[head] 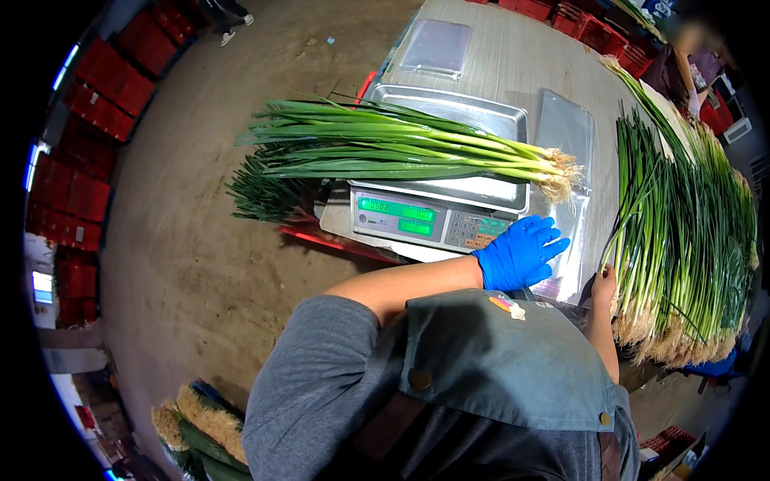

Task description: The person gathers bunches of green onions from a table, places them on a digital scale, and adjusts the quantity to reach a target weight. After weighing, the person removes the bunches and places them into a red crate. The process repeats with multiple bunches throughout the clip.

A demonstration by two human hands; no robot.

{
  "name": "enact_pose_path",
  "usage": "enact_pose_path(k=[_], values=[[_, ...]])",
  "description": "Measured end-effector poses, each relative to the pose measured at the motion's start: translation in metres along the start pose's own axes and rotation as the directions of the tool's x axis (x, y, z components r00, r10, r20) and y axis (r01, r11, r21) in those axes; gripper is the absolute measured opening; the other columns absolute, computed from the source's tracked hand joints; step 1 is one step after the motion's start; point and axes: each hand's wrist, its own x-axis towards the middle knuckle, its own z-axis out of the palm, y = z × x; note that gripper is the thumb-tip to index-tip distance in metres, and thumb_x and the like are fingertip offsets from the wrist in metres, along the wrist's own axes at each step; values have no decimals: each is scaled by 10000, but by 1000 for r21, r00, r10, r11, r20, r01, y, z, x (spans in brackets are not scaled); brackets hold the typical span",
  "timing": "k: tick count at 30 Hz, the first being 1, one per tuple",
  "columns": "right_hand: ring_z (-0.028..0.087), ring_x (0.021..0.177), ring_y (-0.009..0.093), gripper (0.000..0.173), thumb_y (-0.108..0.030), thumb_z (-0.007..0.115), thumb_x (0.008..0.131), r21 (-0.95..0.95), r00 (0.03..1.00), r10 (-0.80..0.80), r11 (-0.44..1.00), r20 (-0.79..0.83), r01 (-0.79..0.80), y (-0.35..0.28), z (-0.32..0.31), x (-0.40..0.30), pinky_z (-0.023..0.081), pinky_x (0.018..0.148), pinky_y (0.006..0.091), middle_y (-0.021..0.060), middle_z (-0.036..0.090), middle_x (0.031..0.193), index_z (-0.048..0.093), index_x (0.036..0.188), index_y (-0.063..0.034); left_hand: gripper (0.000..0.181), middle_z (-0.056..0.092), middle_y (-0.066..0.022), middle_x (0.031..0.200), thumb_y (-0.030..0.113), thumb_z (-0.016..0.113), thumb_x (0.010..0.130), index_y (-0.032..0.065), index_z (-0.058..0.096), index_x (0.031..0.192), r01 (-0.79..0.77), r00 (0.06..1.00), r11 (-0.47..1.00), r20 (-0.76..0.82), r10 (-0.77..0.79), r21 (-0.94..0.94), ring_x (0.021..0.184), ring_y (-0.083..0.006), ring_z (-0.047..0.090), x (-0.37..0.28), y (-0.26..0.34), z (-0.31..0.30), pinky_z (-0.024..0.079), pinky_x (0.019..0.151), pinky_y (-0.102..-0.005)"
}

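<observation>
My left hand (520, 252), in a blue glove, is held with its fingers apart and nothing in it. It is by the keypad corner of a digital scale (400, 219), over clear plastic bags (568, 264). A bunch of green onions (409, 144) lies across the scale's metal tray (445, 195), roots to the right and leaves overhanging the left side. My bare right hand (604, 285) is at the left edge of a large heap of green onions (674, 240). Its fingertips pinch one green onion stalk (615, 245) there; the palm is partly hidden.
Another plastic packet (436, 48) lies on the far part of the table (511, 45). Dark green leaves (264, 186) protrude beside the scale. Red crates (108, 78) line the left wall. A co-worker (686, 66) is at the upper right. Bundled onions (204, 427) are behind me.
</observation>
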Motion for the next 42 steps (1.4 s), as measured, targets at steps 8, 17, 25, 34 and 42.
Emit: enact_pose_path(k=[8,17,25,34,42], values=[[524,761,83,384,-106,569,875,666,993,-113,743,29,65,-175,-49,18,442,650,208,33,589,935,495,1240,-11,517,475,-176,1219,233,518,831,55,416,1306,123,990,992,-67,-123,-11,1162,-371,416,-1,-3,-21,321,993,-455],[565,766,281,346,21,574,761,428,598,-786,492,-156,758,-359,-59,-7,464,680,340,127,558,857,601,1092,-74,601,444,-156,1248,126,616,748,90,414,1312,160,946,987,-289,-146,28,1178,-375,399,2,-3,-48,338,978,-461],[539,862,269,438,28,582,659,164,330,-943,332,39,929,-372,-4,7,450,747,361,91,544,873,662,1044,-164,567,450,-161,1237,149,597,772,90,418,1307,247,939,969,-254,-232,28,1168,-391,406,-23,0,-48,344,961,-472],[482,1072,309,450,-10,596,737,233,524,-835,483,-168,844,-345,-29,-13,391,924,381,135,500,1144,546,1174,-102,510,483,-192,1170,169,539,807,54,424,1291,247,941,969,-234,-246,-24,1106,-388,449,-41,-5,-39,359,935,-465],[472,1103,261,392,-40,555,806,411,846,-473,739,-248,534,-264,-14,-27,365,945,360,128,476,1180,503,1194,-71,499,528,-186,1060,200,517,825,34,423,1287,155,987,975,-17,-160,-160,961,-361,509,-30,-6,-29,415,823,-434]])
